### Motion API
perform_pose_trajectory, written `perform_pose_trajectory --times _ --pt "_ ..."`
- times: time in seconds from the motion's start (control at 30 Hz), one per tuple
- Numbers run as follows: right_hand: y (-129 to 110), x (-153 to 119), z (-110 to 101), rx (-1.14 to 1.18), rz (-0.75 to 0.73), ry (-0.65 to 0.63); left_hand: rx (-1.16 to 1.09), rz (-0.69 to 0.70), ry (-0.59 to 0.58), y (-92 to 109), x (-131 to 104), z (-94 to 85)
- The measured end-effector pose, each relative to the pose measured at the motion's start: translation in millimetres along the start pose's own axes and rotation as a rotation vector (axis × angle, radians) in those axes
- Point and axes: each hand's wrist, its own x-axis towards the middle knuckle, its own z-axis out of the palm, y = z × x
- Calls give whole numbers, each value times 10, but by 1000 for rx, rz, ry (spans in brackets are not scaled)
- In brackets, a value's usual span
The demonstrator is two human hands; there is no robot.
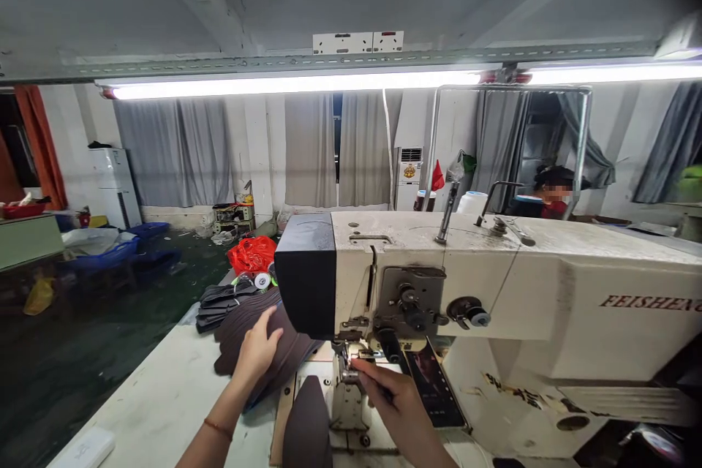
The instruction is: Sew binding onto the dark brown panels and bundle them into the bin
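A large white sewing machine [515, 292] fills the right half of the view. My left hand [260, 347] rests with its fingers apart on a fanned stack of dark fabric pieces [233, 333] left of the machine head. Beneath the needle area, my right hand [392, 398] has its fingers pinched together at the presser foot [349, 373]; what they hold, if anything, is too small to make out. One dark, pointed fabric piece [308, 424] lies between my hands, in front of the machine bed.
A phone [436, 387] stands behind my right hand. Bundled dark pieces [216, 307] and a red bag [252, 254] lie at the table's far left side. A white box [88, 447] is at the near left. Behind the machine is a person [553, 190].
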Motion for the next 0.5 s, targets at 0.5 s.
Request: perform_pose_trajectory --times 0.5 --pt "-11 -21 13 18 38 -15 245 103 -89 -203 -1140 631"
